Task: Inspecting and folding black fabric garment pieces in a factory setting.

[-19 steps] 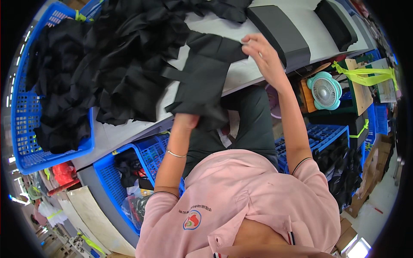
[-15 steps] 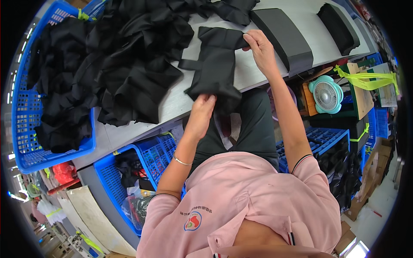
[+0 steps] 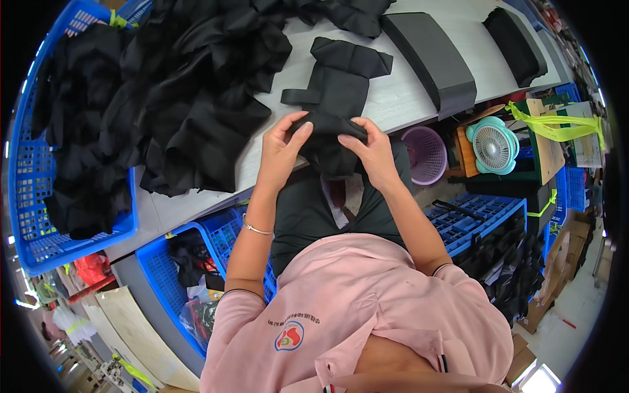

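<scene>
At far left, a blue plastic basket [image 3: 26, 203] holds black fabric; a crumpled heap of black fabric pieces [image 3: 203, 111] beside it on the worktop [image 3: 298, 65] is cut off by the top edge. The left hand [image 3: 282, 147] has its thumb and fingers closed on the left side of a fold in a black fabric piece [image 3: 341, 88], which lies at the worktop's front edge, its near end over the lap. The right hand [image 3: 373, 150] grips the fold's right side; half a second ago it held the piece's far right corner, which now lies free. Farther right, a purple basket [image 3: 424, 155], earlier mostly behind the right forearm, shows more fully. The undersides of the fold and some fingers are hidden, and the piece's hanging end is hard to tell from the dark trousers [image 3: 295, 226].
</scene>
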`<state>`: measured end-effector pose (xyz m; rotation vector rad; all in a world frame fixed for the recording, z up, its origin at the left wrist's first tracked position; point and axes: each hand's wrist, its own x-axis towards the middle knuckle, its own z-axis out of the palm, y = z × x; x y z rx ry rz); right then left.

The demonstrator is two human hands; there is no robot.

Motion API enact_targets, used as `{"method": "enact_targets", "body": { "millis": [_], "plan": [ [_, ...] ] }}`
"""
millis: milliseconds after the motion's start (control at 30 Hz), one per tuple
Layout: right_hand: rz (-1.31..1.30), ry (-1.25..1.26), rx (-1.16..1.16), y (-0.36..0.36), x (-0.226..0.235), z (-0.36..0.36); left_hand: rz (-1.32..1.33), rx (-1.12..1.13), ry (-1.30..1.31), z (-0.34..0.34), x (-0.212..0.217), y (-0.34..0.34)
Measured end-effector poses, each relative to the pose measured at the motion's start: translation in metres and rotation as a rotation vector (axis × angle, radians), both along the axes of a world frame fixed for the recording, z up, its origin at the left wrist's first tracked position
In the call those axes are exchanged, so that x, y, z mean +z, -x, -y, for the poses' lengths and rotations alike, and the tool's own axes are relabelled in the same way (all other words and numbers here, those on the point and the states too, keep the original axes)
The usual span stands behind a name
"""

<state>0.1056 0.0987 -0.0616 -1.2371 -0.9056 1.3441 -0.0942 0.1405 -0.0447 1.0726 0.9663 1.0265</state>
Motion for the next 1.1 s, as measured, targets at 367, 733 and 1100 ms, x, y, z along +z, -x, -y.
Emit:
{"method": "enact_targets", "body": {
  "millis": [367,733,1100],
  "plan": [
    [-0.016,0.114,0.026,-0.015,0.001,-0.024,0.075,-0.495,0.248,-0.020,-0.008,0.010],
    [-0.593,0.287,0.170,-0.042,0.018,-0.023,0.150,-0.158,0.075,-0.020,-0.018,-0.001],
    [1.009,-0.280,-0.439,-0.026,0.010,-0.025,-0.190,0.469,-0.233,-0.022,-0.023,-0.031]
  ]
}}
